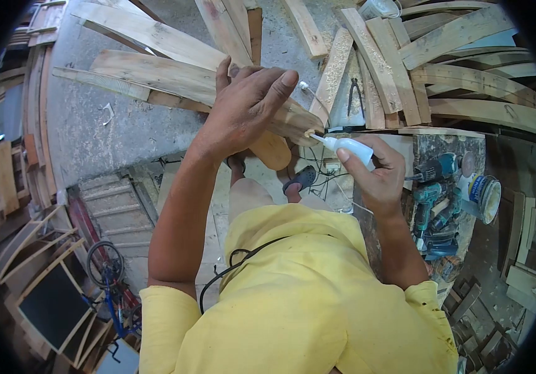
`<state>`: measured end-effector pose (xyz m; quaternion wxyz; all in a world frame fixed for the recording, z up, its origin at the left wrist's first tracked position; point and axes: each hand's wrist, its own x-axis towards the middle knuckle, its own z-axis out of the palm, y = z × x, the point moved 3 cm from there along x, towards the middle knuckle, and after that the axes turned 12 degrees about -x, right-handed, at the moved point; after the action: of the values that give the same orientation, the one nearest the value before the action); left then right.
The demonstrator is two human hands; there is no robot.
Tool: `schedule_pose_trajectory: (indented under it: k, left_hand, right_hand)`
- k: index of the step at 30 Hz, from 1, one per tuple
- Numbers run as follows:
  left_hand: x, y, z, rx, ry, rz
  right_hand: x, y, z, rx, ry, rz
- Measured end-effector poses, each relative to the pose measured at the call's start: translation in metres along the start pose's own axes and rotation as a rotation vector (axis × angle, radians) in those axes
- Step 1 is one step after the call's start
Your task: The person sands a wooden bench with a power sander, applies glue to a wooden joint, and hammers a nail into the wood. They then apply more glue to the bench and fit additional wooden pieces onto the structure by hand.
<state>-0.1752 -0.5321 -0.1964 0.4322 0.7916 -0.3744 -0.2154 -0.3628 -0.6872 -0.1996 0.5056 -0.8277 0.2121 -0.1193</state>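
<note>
My right hand (377, 174) grips a small white squeeze bottle (356, 151) with a thin nozzle. The nozzle tip meets a small pale spot at the near end of a long wooden board (155, 73). My left hand (249, 109) is over the same board with its fingers apart, and its thumb points to the right. Whether the palm presses on the wood is hidden. Below the board's near end, a rounded wooden piece (271, 151) sticks out toward me.
Several boards, some curved (492, 115), are stacked at the upper right, with pliers (355, 96) beside them. Teal power tools (433, 193) and a tub (486, 198) stand on a bench at my right. Cables (336, 181) hang below. A bicycle (109, 268) is at the lower left.
</note>
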Motion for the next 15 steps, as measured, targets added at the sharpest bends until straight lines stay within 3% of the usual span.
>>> schedule_pose_trajectory:
  k: [15]
  left_hand:
    - [0.0002, 0.0004, -0.0005, -0.024, 0.007, 0.015]
  right_hand:
    - [0.0010, 0.0015, 0.0005, -0.009, 0.003, -0.012]
